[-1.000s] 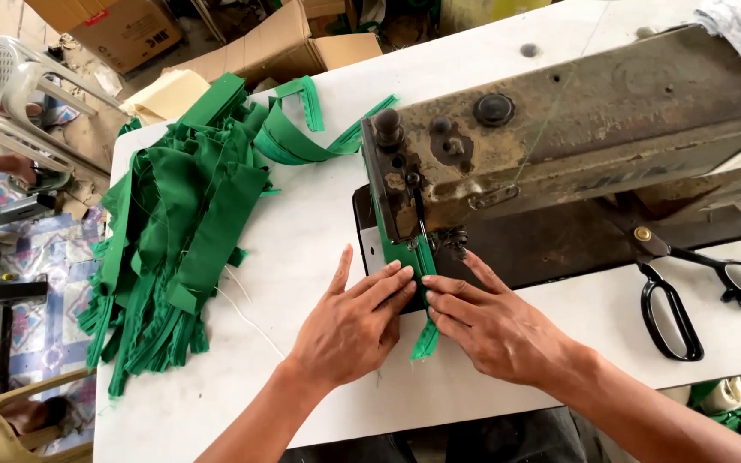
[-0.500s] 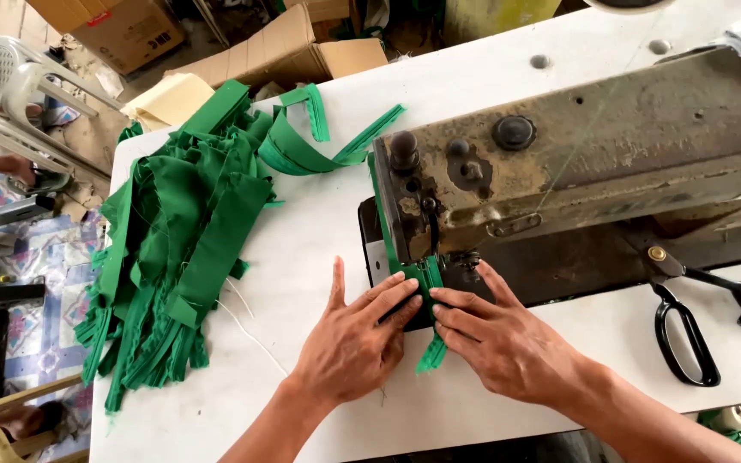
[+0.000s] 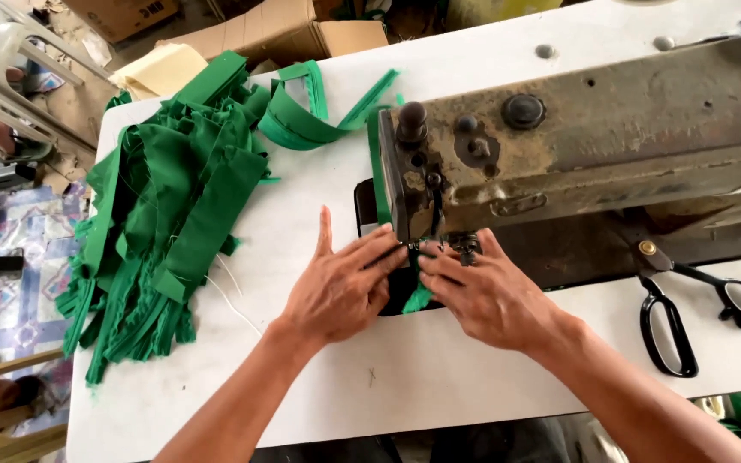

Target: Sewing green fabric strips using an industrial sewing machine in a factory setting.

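1. Two bare forearms are seen entering from the lower edge of the view; no sleeves, cuffs or gloves are worn on the parts shown.
2. The left hand [image 3: 340, 287] is shown bare: no ring, watch, bracelet or bandage can be made out on it or on its wrist.
3. The right hand [image 3: 486, 296] is likewise uncovered, with no jewellery or strap seen at the wrist.
4. Short, unpainted nails are seen on the fingers [image 3: 439, 261] of the right hand.
5. Knuckles and tendons are plainly marked on the backs of both hands.
6. Dark clothing is glimpsed at the bottom edge between the forearms; its kind cannot be told.
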